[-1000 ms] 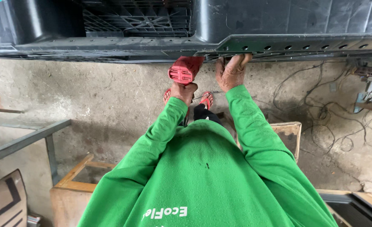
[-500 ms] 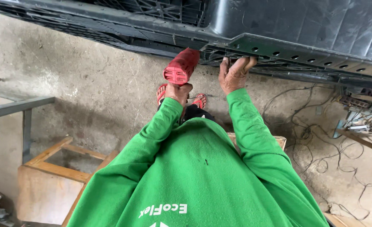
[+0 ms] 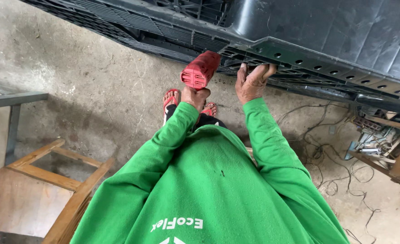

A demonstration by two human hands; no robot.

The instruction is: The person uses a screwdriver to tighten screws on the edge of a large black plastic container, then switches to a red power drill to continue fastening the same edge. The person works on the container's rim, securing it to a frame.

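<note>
1. Your right hand [image 3: 253,84] has its fingers [image 3: 268,70] hooked over the lower edge of the black plastic panel [image 3: 299,49], pressed together along the perforated rim; that grip looks meant to steady the panel against the tool's push

2. Your left hand [image 3: 195,96] is wrapped round the handle of the red power drill [image 3: 201,69]; the fingers are closed on the grip, though you cannot tell which one sits on the trigger, as the drill's body hides them

3. The drill points toward 1 o'clock, its nose lost against the panel's ribbed underside just at 9 o'clock of your right hand, so both hands work the same stretch of rim

4. Your green sleeves [image 3: 272,144] reach up toward 12 o'clock, and your feet in red sandals [image 3: 170,98] stand on the concrete floor [image 3: 96,95] directly under the hands

5. Farther out, a wooden frame [image 3: 50,176] sits at 8 o'clock, loose wires [image 3: 331,180] trail at 4 o'clock, and a crate of scrap parts [image 3: 381,144] lies at 3 o'clock, all well apart from the work
</note>
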